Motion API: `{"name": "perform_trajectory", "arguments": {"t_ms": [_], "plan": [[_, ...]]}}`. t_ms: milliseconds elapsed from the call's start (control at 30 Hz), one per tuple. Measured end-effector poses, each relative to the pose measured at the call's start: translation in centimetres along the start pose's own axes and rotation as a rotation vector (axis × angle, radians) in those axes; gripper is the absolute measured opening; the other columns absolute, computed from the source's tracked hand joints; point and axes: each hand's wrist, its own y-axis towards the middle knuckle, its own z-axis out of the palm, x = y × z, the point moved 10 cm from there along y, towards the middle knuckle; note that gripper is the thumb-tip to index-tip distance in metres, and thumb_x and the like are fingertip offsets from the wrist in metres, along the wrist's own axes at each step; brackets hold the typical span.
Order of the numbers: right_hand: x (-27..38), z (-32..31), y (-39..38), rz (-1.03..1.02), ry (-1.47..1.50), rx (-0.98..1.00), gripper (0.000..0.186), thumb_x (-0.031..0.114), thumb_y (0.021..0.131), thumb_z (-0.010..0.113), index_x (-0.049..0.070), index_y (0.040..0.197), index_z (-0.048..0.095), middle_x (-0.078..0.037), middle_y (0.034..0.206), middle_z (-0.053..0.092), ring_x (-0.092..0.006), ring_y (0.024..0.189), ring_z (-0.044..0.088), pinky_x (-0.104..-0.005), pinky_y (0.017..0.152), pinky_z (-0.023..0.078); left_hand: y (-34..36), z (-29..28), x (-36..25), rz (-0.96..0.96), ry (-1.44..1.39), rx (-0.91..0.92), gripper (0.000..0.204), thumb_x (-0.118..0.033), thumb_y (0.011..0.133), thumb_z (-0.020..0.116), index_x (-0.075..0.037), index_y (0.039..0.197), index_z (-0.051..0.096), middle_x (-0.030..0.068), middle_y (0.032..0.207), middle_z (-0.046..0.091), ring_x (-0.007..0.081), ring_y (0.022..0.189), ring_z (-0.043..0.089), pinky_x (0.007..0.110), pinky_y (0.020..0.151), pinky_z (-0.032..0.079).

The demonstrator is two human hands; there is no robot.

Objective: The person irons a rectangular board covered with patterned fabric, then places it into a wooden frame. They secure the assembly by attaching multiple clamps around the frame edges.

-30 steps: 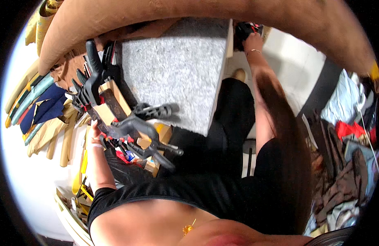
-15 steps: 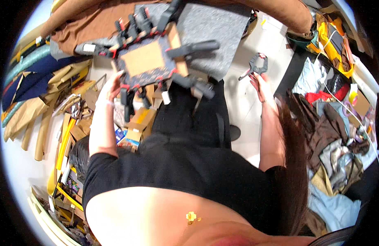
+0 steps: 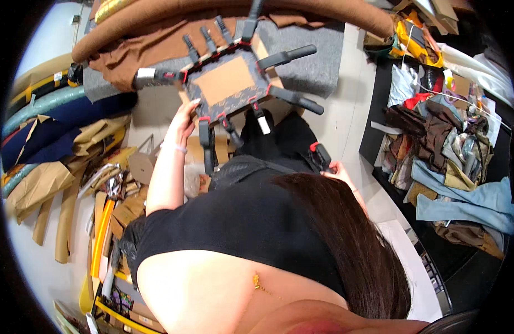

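Note:
My left hand (image 3: 184,118) grips the near left corner of a shallow rectangular box-like panel (image 3: 223,82), its thumb at the rim. The panel has a plain brown middle and a dark patterned border. Black spring clamps with red jaw pads ring its edges, among them a long-handled clamp (image 3: 287,57) on the right and one with a white tag (image 3: 261,118) on the near side. Down by my hip, my right hand (image 3: 339,172) is closed around a loose black spring clamp (image 3: 322,157), apart from the panel. Part of that hand's fingers is hidden.
Behind the panel lies a grey felt-covered surface (image 3: 318,55) with brown cloth (image 3: 123,64) and a long brown roll (image 3: 212,10). Rolls and folded paper (image 3: 42,147) stand at left, above scrap cardboard. Garments and fabric pieces (image 3: 457,183) heap up on a black surface at right.
My right hand has drawn back toward my body with the loose clamp. The view has turned, and the clamped panel, still in my left hand, now sits farther right in it.

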Motion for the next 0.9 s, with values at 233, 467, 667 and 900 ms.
{"name": "perform_trajectory", "arguments": {"t_ms": [233, 467, 667, 900], "plan": [[-11.3, 2.7, 4.0, 0.291, 0.136, 0.290, 0.044, 0.025, 0.087, 0.069, 0.005, 0.122, 0.050, -0.006, 0.110, 0.056, -0.0161, 0.102, 0.052, -0.0329, 0.094, 0.044, -1.1, 1.8, -5.8, 0.116, -0.307, 0.163, 0.038, -0.020, 0.089, 0.066, 0.001, 0.120, 0.057, 0.0096, 0.116, 0.065, 0.0216, 0.108, 0.061, 0.035, 0.098, 0.047], [-0.5, 5.3, -1.5, 0.328, -0.104, 0.290, 0.058, 0.024, 0.086, 0.070, 0.002, 0.135, 0.046, -0.007, 0.124, 0.057, -0.0184, 0.111, 0.053, -0.0351, 0.094, 0.046, 4.7, 12.0, -9.6, 0.289, -0.605, 0.335, 0.047, -0.017, 0.086, 0.070, -0.002, 0.127, 0.053, 0.0081, 0.123, 0.062, 0.0217, 0.115, 0.058, 0.037, 0.103, 0.044], [0.1, 4.5, -2.7, 0.316, 0.143, 0.383, 0.047, 0.025, 0.089, 0.066, 0.000, 0.128, 0.056, -0.008, 0.117, 0.064, -0.0170, 0.103, 0.060, -0.0340, 0.089, 0.050, 8.9, 20.6, -12.5, 0.335, -0.805, 0.387, 0.039, -0.022, 0.092, 0.062, -0.005, 0.126, 0.053, 0.0081, 0.125, 0.059, 0.0259, 0.114, 0.057, 0.042, 0.103, 0.045], [5.0, 1.7, 0.5, 0.379, 0.092, 0.326, 0.034, 0.017, 0.086, 0.061, 0.002, 0.116, 0.057, -0.009, 0.106, 0.064, -0.0169, 0.090, 0.060, -0.0318, 0.080, 0.050, 12.6, 24.8, -11.9, 0.359, -0.820, 0.274, 0.043, -0.026, 0.090, 0.065, -0.007, 0.126, 0.051, 0.0078, 0.124, 0.058, 0.0238, 0.114, 0.055, 0.040, 0.105, 0.039]]}}
